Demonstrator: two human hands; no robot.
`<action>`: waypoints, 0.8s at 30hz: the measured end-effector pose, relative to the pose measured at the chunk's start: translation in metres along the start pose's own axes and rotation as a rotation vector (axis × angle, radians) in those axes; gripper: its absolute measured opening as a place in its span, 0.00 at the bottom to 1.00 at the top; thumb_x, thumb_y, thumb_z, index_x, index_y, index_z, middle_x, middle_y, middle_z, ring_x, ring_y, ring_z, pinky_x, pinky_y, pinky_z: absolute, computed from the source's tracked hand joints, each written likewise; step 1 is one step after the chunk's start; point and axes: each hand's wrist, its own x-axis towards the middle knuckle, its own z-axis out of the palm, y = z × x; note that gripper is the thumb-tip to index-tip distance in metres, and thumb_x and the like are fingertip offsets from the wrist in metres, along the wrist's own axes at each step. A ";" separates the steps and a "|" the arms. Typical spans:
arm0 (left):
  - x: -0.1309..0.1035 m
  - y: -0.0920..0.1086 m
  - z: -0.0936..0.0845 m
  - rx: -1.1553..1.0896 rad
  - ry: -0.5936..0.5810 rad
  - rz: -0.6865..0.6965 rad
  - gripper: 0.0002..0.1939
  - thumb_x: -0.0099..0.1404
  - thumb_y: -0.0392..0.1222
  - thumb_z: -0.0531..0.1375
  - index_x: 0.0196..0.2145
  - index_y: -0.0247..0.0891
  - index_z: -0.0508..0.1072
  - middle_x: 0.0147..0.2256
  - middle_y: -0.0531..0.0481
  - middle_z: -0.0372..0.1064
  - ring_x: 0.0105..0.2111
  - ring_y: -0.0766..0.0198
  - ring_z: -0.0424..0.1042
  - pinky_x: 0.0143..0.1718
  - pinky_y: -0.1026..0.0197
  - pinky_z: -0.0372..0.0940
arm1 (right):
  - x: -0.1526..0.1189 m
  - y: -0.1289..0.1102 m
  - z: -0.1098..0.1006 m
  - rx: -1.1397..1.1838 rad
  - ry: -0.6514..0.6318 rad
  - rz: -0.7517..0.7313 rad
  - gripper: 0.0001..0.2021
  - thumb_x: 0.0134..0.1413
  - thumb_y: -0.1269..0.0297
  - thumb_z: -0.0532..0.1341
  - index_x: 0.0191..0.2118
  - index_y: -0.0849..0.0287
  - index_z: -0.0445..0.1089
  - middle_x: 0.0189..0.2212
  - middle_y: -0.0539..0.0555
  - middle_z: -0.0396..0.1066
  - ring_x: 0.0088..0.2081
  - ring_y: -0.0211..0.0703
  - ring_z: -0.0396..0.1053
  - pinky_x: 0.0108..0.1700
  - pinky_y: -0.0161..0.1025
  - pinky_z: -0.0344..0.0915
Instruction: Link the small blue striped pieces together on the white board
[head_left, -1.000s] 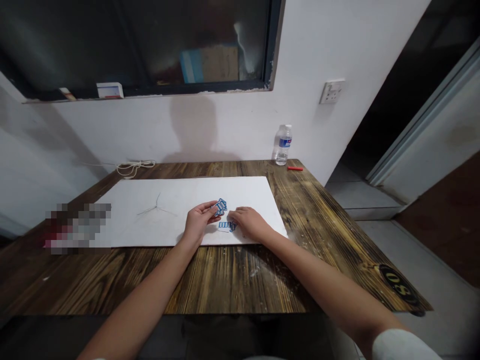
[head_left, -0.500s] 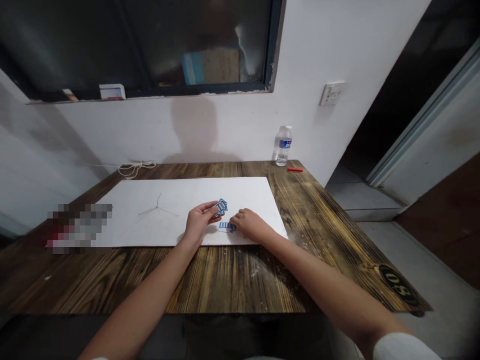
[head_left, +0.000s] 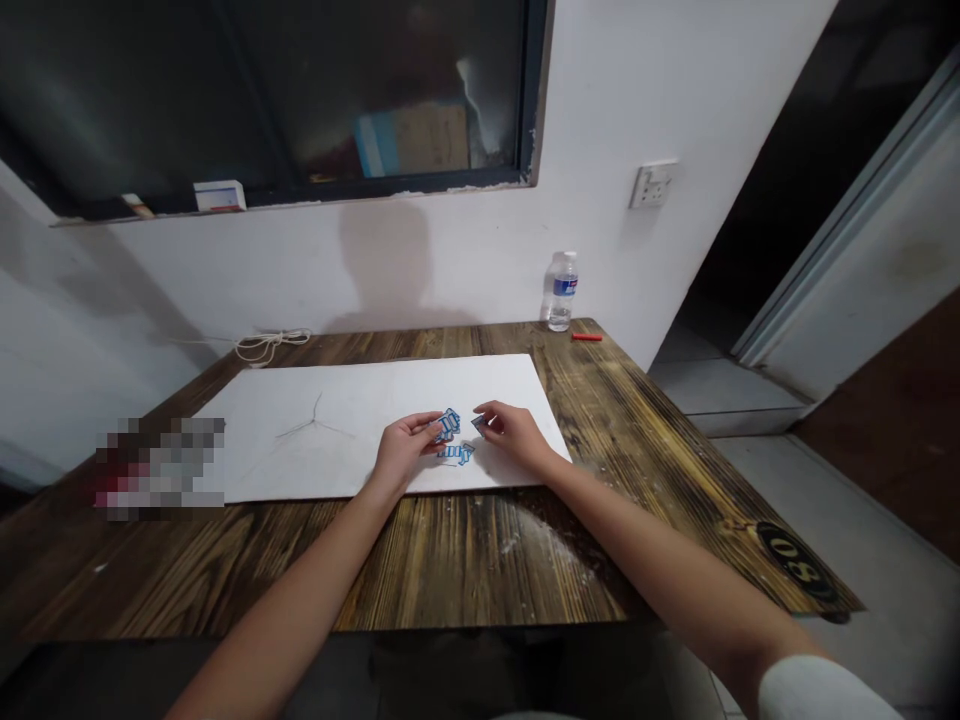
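Both hands pinching small pieces over the white board

Blue-outlined pieces (head_left: 450,421): small bunch, overlapping, just above the right half of the white board (head_left: 405,385). Left hand (head_left: 401,450) has them, grip pinching the bunch between thumb and fingers. Exact count too small to read.

Right hand (head_left: 517,432): over the board's right end, grip pinching one small dark piece (head_left: 479,424) at the fingertips. That piece is apart from the bunch, gap between the two hands. Its markings can't be made out.

Row of blue-outlined shapes (head_left: 454,454): on the board near its front edge, below the gap between the hands. Right end of the row looks angled; can't tell whether drawn or laid on.

Thin three-armed line figure (head_left: 313,422): left half of the board, well apart from the hands. Pixelated patch (head_left: 161,470): at the board's left end, contents unreadable.

Board lies flat on a wooden table (head_left: 487,560). Pale cord (head_left: 274,343): coiled behind the board's far left corner. Clear bottle (head_left: 562,290): upright, beyond the board's far right corner, red stick (head_left: 586,337) lying just beside it. Dark number plate (head_left: 795,562): well right of the board, at the table's near right corner.
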 end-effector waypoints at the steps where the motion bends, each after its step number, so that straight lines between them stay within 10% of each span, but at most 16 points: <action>1: -0.001 0.000 0.001 0.001 -0.013 0.000 0.19 0.46 0.40 0.69 0.37 0.30 0.76 0.32 0.42 0.76 0.26 0.62 0.75 0.28 0.62 0.72 | 0.001 -0.001 -0.002 0.137 -0.001 0.031 0.13 0.49 0.67 0.61 0.43 0.59 0.68 0.29 0.49 0.71 0.25 0.34 0.67 0.31 0.33 0.63; 7: -0.004 -0.003 0.005 0.048 -0.083 -0.054 0.20 0.46 0.41 0.70 0.37 0.30 0.75 0.32 0.40 0.76 0.26 0.60 0.75 0.27 0.60 0.72 | 0.003 -0.014 -0.012 0.668 -0.069 0.177 0.16 0.38 0.57 0.69 0.32 0.61 0.68 0.23 0.49 0.71 0.24 0.36 0.68 0.29 0.36 0.67; 24: -0.015 -0.005 0.010 0.165 -0.290 -0.055 0.20 0.47 0.44 0.69 0.38 0.32 0.76 0.31 0.42 0.76 0.28 0.62 0.74 0.27 0.62 0.70 | -0.010 -0.025 -0.007 0.080 -0.039 0.000 0.13 0.46 0.55 0.65 0.30 0.59 0.66 0.19 0.44 0.61 0.22 0.32 0.58 0.25 0.30 0.53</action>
